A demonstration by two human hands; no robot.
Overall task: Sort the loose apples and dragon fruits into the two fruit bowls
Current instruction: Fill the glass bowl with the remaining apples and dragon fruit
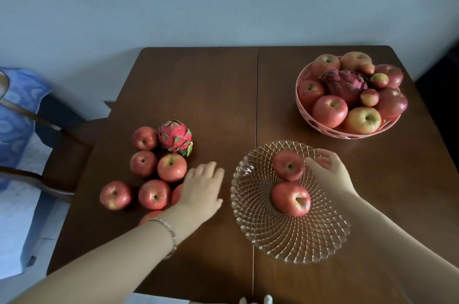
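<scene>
Two round apples (290, 182) in faceted glass bowl (288, 239).

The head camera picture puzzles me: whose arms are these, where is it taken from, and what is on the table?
No machine here: a person wears a camera on the head, looking down at their own two bare hands. On the brown wooden table lie loose red apples and one pink-and-green dragon fruit. The clear patterned glass bowl holds two apples. The pink perforated plastic bowl at the far right is piled with apples and a dragon fruit. The left hand reaches over the loose apples, holding nothing visible. The right hand touches the farther apple in the glass bowl.
</scene>
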